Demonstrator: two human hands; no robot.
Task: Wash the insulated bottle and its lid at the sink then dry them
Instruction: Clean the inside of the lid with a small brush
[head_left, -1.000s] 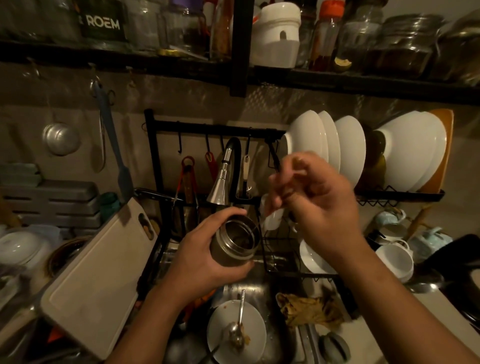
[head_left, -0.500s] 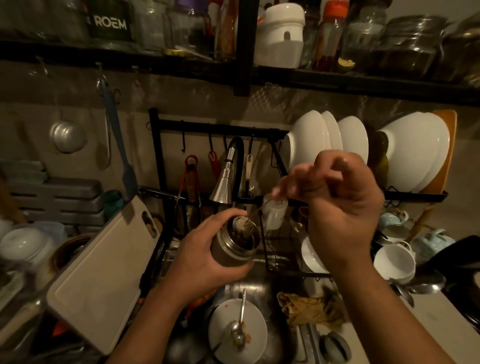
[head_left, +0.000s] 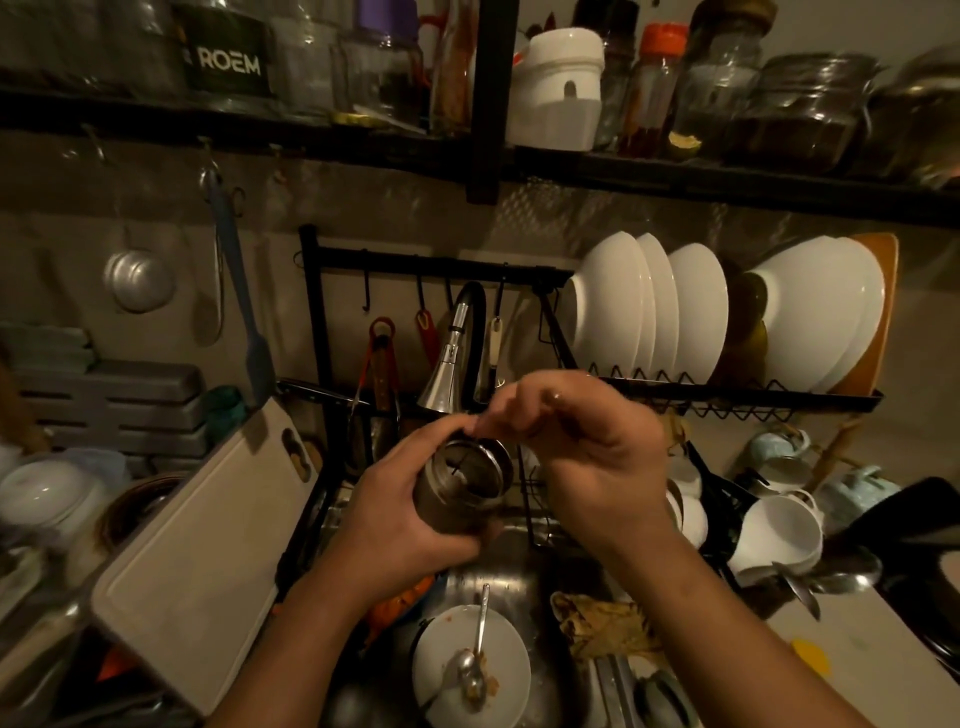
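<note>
Holding the insulated bottle (head_left: 460, 501) above the sink (head_left: 524, 566), your left hand (head_left: 410, 530) has its fingers and thumb curled round the steel body. The bottle's mouth is uncovered and tilts up toward you. It sits just below the faucet (head_left: 451, 371) head. A thin dark line shows inside the mouth, too small to make out.

Your right hand (head_left: 592, 462) hovers just beside the bottle's rim on the right, fingers bunched together and curled inward. The fingertips (head_left: 501, 421) are blurred, so I cannot tell whether they pinch anything.

Down in the basin, nearer you, lies a white plate (head_left: 498, 649) with food smears and a spoon (head_left: 475, 662) resting across it. A crumpled rag (head_left: 608, 623) sits on the basin's right edge. To your left a pale cutting board (head_left: 208, 545) leans at an angle. Behind your right hand, white bowls (head_left: 649, 306) stand on edge in the dish rack (head_left: 779, 402), and white cups (head_left: 779, 530) are stacked below it on the right.
</note>
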